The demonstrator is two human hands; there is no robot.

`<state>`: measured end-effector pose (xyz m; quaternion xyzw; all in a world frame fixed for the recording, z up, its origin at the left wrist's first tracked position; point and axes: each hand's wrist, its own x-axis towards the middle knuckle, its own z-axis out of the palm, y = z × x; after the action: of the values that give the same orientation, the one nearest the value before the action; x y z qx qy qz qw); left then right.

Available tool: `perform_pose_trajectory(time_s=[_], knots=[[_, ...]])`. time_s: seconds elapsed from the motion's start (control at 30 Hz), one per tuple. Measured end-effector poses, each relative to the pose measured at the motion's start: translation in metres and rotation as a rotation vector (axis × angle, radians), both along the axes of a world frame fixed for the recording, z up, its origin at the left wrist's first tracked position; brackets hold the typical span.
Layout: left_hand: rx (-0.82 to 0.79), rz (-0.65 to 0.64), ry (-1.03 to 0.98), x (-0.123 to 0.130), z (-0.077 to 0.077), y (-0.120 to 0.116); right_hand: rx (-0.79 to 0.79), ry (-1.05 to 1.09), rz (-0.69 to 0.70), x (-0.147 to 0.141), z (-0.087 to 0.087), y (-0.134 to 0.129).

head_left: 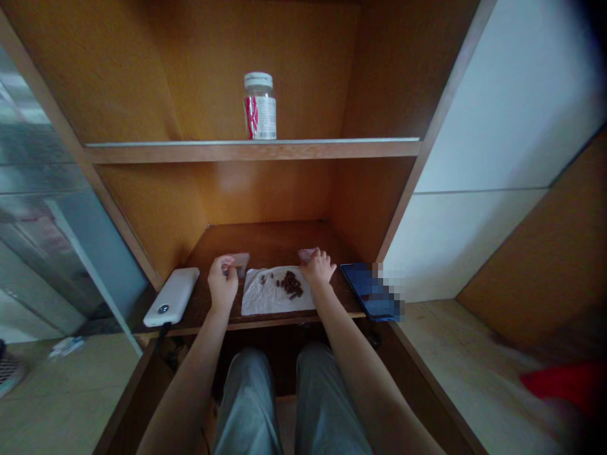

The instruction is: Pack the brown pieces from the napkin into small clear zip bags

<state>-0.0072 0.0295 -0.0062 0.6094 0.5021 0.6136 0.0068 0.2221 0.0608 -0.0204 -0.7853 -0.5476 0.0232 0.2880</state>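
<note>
A white paper sheet (256, 301) lies on the lower shelf and bears a heap of dark brown capsules (291, 284), with a few separate ones to the left. My left hand (222, 282), left of the paper, has its fingers closed at the near edge of a small clear plastic bag (240, 261). At the paper's right edge my right hand (319, 268) lies over its upper corner, fingers forward, touching a second small clear bag (307, 254). The fingers partly hide this bag.
A white power bank (173, 297) with a cable lies at the left, a dark phone (372, 292) at the right. On the upper shelf (256, 150) stands a white-capped bottle (260, 107). An open drawer surrounds my knees below the shelf.
</note>
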Motion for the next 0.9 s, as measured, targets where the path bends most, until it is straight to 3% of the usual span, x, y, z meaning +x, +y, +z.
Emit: perform_pose_trajectory(time_s=[0.4, 0.57, 0.7, 0.9], knots=[[0.038, -0.008, -0.007, -0.002, -0.005, 0.003, 0.139, 0.069, -0.042, 0.002, -0.001, 0.001], [0.048, -0.014, -0.027, -0.001, -0.004, 0.002, 0.47, 0.139, -0.059, 0.003, 0.01, -0.004], [0.089, -0.008, -0.033, 0.0, 0.001, -0.003, 0.753, 0.307, 0.082, 0.004, 0.014, -0.006], [0.132, 0.027, -0.089, 0.0, 0.003, -0.005, 0.896, 0.762, 0.23, -0.002, 0.019, -0.009]])
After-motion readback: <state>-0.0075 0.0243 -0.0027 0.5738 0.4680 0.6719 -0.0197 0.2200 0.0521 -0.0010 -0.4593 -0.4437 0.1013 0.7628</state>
